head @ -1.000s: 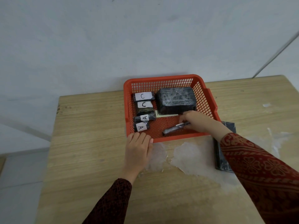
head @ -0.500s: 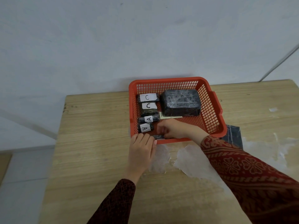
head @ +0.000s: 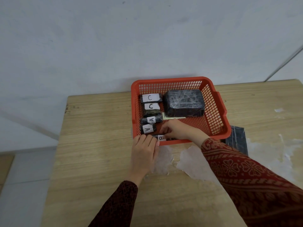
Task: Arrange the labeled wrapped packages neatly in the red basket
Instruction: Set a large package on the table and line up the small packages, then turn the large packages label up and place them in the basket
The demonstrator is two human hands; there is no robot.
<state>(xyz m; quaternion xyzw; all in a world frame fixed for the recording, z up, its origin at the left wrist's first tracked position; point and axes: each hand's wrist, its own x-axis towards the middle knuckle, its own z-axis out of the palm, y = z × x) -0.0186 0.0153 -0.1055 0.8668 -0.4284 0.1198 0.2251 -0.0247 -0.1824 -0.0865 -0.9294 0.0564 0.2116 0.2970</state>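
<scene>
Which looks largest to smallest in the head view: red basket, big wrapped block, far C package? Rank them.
1. red basket
2. big wrapped block
3. far C package

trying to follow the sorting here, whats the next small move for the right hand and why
Probably let go of the B package and draw the right hand back: it already lies at the red basket's near wall, below the A package, while the left hand steadies the rim.

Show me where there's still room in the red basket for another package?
Bare floor shows in the red basket between the large wrapped package, the right wall and the near rim, right of the right hand. The left side is crowded: C packages, A packages and the B package fill that column.
</scene>
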